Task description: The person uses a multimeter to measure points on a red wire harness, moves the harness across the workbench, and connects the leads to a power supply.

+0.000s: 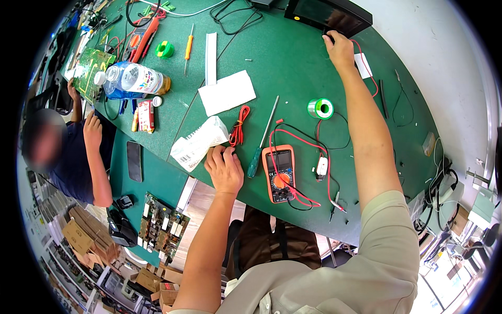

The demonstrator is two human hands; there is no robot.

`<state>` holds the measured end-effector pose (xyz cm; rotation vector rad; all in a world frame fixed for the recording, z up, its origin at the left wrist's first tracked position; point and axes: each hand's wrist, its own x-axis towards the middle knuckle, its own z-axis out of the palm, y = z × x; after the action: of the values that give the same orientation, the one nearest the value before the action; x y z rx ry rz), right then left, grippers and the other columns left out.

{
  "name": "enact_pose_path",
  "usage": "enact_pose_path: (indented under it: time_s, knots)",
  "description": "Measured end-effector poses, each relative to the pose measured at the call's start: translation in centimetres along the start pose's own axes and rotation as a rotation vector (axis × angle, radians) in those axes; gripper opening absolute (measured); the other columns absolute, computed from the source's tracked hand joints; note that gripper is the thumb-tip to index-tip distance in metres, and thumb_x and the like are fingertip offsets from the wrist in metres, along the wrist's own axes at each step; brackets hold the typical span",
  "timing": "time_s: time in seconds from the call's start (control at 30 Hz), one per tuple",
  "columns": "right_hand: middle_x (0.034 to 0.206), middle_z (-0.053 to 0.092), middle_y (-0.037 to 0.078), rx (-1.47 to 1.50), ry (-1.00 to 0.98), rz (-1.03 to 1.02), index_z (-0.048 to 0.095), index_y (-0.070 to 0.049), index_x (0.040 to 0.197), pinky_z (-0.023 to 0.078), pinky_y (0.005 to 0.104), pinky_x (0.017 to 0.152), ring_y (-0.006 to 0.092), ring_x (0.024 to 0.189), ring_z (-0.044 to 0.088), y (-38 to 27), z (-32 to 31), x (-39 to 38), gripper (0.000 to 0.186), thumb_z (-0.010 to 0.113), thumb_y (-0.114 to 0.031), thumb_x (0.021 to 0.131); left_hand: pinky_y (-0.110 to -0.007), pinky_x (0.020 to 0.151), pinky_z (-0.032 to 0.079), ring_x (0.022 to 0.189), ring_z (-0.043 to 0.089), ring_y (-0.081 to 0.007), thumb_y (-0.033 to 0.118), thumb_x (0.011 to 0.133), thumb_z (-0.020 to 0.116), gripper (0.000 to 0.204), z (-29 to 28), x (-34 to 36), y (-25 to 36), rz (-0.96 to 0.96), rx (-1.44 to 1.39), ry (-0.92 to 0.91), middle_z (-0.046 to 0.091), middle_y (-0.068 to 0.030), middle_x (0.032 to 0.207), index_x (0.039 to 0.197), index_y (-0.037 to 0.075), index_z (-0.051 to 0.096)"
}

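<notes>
At the far side of the table, my right hand (pixel 340 51) has its fingers closed at the lower front edge of a black box-shaped display unit (pixel 330 14). My left hand (pixel 225 170) rests at the near table edge with fingers loosely bent and apart, holding nothing. Its fingertips lie beside a crumpled white packet (pixel 200 143) and a bundled red cable (pixel 239 126). Right of it are a green-handled screwdriver (pixel 254 163) and an orange multimeter (pixel 282 178) with red and black leads across it. A green solder spool (pixel 320 109) sits between my arms.
A white sheet (pixel 227 92), plastic bottles (pixel 141 79), a yellow screwdriver (pixel 189 48) and another multimeter (pixel 140 40) lie on the left. A person (pixel 73 152) at the left holds a green circuit board (pixel 90 74). A phone (pixel 134 161) and a populated board (pixel 161 225) lie on the lower-left table.
</notes>
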<state>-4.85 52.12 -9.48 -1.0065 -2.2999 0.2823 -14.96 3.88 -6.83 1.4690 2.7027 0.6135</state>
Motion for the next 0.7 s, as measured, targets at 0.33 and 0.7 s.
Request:
enact_pose_path:
  time_s: [0.33, 0.7]
  knots:
    - [0.093, 0.06, 0.01, 0.09, 0.237, 0.369, 0.06, 0.0, 0.098, 0.051, 0.0392, 0.082, 0.0244, 0.087, 0.061, -1.1, -4.8, -0.7, 0.052, 0.087, -0.036, 0.071, -0.052, 0.095, 0.035, 0.117, 0.047, -0.039, 0.009, 0.09, 0.058, 0.024, 0.0, -0.1, 0.0, -0.023, 0.001, -0.005, 0.051, -0.0154, 0.118, 0.114, 0.006, 0.055]
    - [0.114, 0.065, 0.009, 0.66, -0.452, 0.46, 0.058, -0.001, 0.124, 0.049, 0.0367, 0.097, 0.022, 0.106, 0.062, 5.9, -7.6, 6.4, 0.064, 0.089, -0.016, 0.069, -0.052, 0.097, 0.035, 0.119, 0.047, -0.0376, 0.009, 0.089, 0.059, 0.026, 0.2, 0.0, 0.2, -0.025, 0.002, 0.017, 0.051, -0.0137, 0.12, 0.115, 0.008, 0.056]
